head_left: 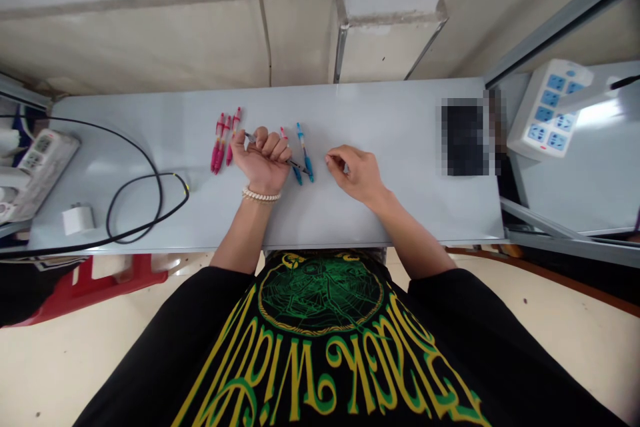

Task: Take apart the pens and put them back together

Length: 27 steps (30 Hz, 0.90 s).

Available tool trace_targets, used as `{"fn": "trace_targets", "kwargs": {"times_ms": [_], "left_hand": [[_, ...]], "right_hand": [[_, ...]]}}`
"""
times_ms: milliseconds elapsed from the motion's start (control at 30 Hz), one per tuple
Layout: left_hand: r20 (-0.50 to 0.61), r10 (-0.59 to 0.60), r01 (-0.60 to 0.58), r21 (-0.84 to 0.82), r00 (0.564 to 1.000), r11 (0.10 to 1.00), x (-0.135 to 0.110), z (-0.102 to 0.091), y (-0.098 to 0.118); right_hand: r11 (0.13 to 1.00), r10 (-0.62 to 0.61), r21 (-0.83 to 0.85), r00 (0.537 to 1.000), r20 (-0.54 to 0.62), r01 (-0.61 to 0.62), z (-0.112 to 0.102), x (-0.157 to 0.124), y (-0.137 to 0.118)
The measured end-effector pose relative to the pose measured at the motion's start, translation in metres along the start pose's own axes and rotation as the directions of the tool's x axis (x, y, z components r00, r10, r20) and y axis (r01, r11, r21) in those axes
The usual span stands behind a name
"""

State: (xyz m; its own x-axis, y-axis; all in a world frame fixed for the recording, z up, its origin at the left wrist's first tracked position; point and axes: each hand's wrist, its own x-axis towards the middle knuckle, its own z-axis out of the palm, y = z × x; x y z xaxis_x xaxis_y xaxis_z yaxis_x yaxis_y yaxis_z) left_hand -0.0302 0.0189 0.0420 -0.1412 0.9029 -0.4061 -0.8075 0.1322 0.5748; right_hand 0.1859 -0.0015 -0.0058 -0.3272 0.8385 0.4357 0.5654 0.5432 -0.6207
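My left hand [263, 160] is closed in a fist around a thin dark pen [299, 165] that sticks out on both sides of it. Left of that hand lie three pink pens [223, 140] side by side on the grey table [390, 200]. Just right of it lie two blue pens [305, 152], with a pink tip [283, 132] showing above the knuckles. My right hand [354, 172] rests on the table to the right of the blue pens, fingers curled and thumb and forefinger pinched together; whether anything is in them is too small to see.
A black cable [135, 207] loops over the table's left part beside a white charger [79, 219]. Power strips sit at the far left [35, 167] and far right [550, 110]. A dark blurred rectangle [464, 137] lies at the right. A red stool [95, 280] stands below left.
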Motion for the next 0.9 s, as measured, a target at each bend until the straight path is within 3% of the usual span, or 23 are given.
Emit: {"fn": "trace_targets", "kwargs": {"times_ms": [100, 367, 533, 667, 767, 900], "left_hand": [[-0.009, -0.003, 0.003, 0.003, 1.000, 1.000, 0.0013, -0.0026, 0.0002], [0.127, 0.017, -0.019, 0.014, 0.992, 1.000, 0.0009, -0.0027, -0.0011], [0.058, 0.005, -0.006, 0.017, 0.998, 1.000, -0.0010, -0.0013, -0.0003], [0.127, 0.047, -0.048, 0.008, 0.991, 0.999, 0.0001, -0.0025, -0.0003], [0.116, 0.067, -0.069, 0.015, 0.991, 0.997, 0.0014, -0.0013, 0.0007], [0.068, 0.170, -0.177, 0.104, 0.983, 0.979, 0.0057, -0.0011, 0.0027]], "right_hand": [[1.000, -0.002, -0.006, 1.000, 0.010, 0.002, 0.0012, -0.0009, 0.0002], [1.000, -0.001, -0.007, 0.999, 0.036, 0.001, 0.0012, -0.0007, -0.0002], [1.000, 0.002, -0.004, 0.999, 0.052, -0.001, 0.0005, -0.0010, -0.0006], [1.000, 0.015, -0.009, 0.997, 0.075, -0.015, 0.0005, -0.0010, -0.0008], [1.000, 0.025, -0.020, 0.994, 0.103, -0.023, 0.0003, -0.0010, -0.0013], [0.999, 0.033, -0.037, 0.987, 0.160, -0.027, -0.0002, -0.0010, -0.0024]]}}
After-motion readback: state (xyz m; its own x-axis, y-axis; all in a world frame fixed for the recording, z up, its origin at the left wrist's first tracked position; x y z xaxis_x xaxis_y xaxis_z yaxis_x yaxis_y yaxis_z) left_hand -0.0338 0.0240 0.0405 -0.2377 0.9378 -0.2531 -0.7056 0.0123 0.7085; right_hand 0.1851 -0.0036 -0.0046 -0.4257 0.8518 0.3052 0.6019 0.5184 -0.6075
